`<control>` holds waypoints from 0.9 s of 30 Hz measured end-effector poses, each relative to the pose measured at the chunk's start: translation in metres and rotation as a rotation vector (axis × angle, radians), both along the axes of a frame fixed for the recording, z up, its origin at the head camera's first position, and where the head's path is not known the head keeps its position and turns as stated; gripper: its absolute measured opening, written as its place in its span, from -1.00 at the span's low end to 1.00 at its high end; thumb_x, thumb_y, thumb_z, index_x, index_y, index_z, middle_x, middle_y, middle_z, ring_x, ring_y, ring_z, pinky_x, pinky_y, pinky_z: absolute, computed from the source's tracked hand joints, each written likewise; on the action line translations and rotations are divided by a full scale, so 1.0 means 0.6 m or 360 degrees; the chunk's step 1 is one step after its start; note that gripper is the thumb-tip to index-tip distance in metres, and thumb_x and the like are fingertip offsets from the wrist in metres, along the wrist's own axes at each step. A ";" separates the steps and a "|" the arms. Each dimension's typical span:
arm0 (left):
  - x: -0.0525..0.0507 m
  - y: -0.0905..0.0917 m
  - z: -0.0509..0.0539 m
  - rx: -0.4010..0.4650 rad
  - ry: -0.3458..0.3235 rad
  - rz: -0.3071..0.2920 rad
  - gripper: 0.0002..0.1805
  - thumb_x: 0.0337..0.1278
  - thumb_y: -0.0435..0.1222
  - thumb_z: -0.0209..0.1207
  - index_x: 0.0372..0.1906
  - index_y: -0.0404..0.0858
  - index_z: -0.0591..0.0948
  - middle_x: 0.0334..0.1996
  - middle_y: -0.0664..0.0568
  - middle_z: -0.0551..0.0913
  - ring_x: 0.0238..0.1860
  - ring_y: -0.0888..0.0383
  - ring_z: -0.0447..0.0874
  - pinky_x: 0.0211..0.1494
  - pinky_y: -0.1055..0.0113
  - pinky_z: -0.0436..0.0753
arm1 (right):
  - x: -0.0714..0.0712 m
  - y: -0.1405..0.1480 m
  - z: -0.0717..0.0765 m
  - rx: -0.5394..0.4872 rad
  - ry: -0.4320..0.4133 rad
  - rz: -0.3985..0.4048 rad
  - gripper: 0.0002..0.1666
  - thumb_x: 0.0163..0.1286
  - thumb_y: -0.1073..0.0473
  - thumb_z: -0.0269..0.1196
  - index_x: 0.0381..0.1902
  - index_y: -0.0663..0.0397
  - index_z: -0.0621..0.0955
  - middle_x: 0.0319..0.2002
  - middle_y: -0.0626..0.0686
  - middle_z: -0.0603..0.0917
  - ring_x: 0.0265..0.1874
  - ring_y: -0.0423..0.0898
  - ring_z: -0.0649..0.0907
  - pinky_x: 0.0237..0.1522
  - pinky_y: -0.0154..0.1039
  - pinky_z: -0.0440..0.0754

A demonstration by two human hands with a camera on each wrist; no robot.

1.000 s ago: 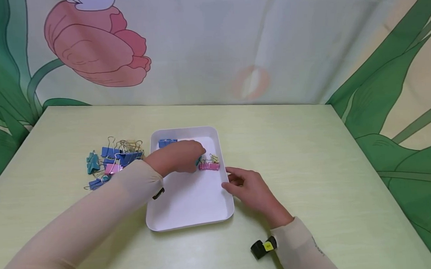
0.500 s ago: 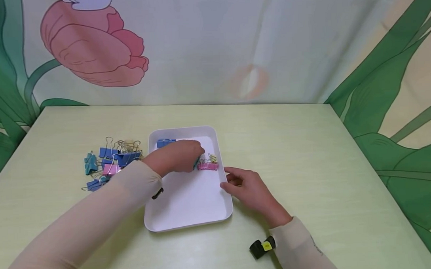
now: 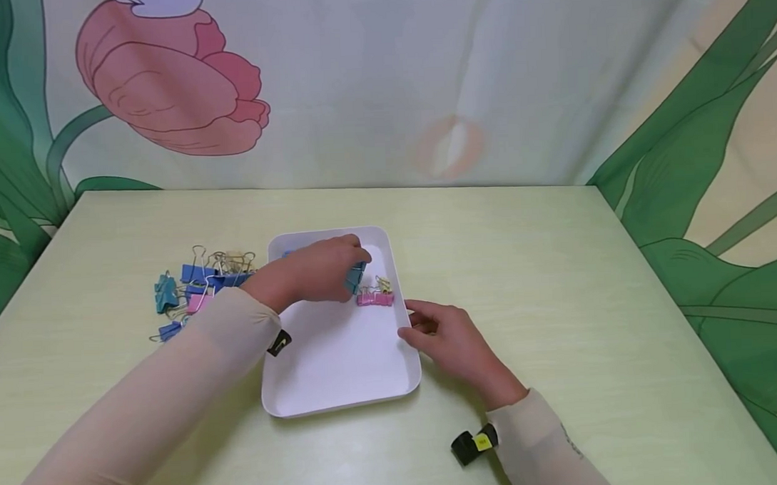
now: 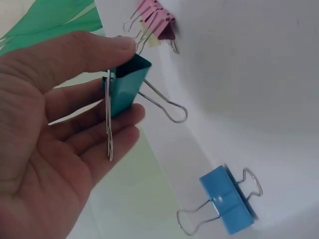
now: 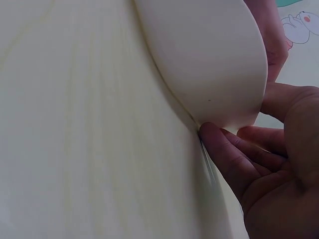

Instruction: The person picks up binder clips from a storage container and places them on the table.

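My left hand [image 3: 309,269] is above the far half of a white tray [image 3: 342,387]. Its thumb and fingers pinch a teal binder clip [image 4: 130,82], whose wire handles stick out in the left wrist view. Near it in the tray lie a pink binder clip [image 3: 375,298] and a small yellow one [image 3: 383,284]. A blue binder clip [image 4: 227,199] lies in the tray too, mostly covered by the hand in the head view. At the tray's right side, my right hand [image 3: 453,344] holds the edge between thumb and fingers; the right wrist view shows fingertips against the outer wall [image 5: 214,59].
Left of the tray, a loose pile of binder clips sits on the table [image 3: 525,280], including a dark blue clip [image 3: 197,273], a teal clip [image 3: 166,293] and a pink clip [image 3: 198,303]. My left forearm partly covers this pile. A printed curtain [image 3: 370,93] hangs behind the table.
My left hand has lifted slightly and shifted toward the tray's far side with the teal binder clip, so more of the clip shows. The right hand stays on the tray edge.
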State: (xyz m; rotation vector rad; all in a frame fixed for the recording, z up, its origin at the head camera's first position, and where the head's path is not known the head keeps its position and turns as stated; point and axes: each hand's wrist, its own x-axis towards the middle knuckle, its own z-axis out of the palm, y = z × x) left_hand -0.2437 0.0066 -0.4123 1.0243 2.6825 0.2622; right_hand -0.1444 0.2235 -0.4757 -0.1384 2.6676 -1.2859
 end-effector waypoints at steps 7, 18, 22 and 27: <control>0.003 -0.012 0.009 0.0094 -0.0028 0.0117 -0.31 -0.04 -0.26 0.40 0.28 -0.27 0.48 0.15 -0.14 0.52 0.07 -0.04 0.56 0.16 0.09 0.63 | -0.002 0.000 -0.002 0.0012 -0.0008 -0.0011 -0.41 0.27 0.02 0.34 0.27 -0.08 0.53 -0.10 -0.05 0.71 -0.18 -0.15 0.68 -0.11 -0.26 0.70; 0.017 -0.017 0.022 0.0201 -0.0042 0.0176 -0.28 -0.02 -0.23 0.42 0.32 -0.20 0.46 0.26 -0.13 0.45 0.18 -0.04 0.53 0.18 0.13 0.62 | -0.001 0.000 -0.003 0.0022 0.0008 -0.0012 -0.43 0.27 0.03 0.34 0.25 -0.10 0.55 -0.10 -0.04 0.71 -0.19 -0.16 0.69 -0.11 -0.26 0.70; 0.023 -0.019 0.027 0.0246 -0.0006 0.0152 -0.28 -0.02 -0.24 0.43 0.32 -0.21 0.46 0.26 -0.13 0.45 0.16 -0.02 0.54 0.18 0.15 0.62 | 0.000 -0.002 0.001 0.0038 -0.0009 -0.0022 -0.42 0.27 0.02 0.34 0.26 -0.11 0.54 -0.09 -0.04 0.71 -0.18 -0.15 0.68 -0.10 -0.25 0.70; 0.030 -0.025 0.030 0.0293 0.0024 0.0124 -0.29 -0.01 -0.24 0.42 0.31 -0.23 0.47 0.24 -0.12 0.46 0.13 -0.01 0.55 0.18 0.17 0.62 | 0.001 -0.004 0.004 0.0038 -0.0023 -0.0029 -0.41 0.27 0.02 0.34 0.26 -0.10 0.54 -0.09 -0.04 0.71 -0.17 -0.14 0.68 -0.10 -0.25 0.71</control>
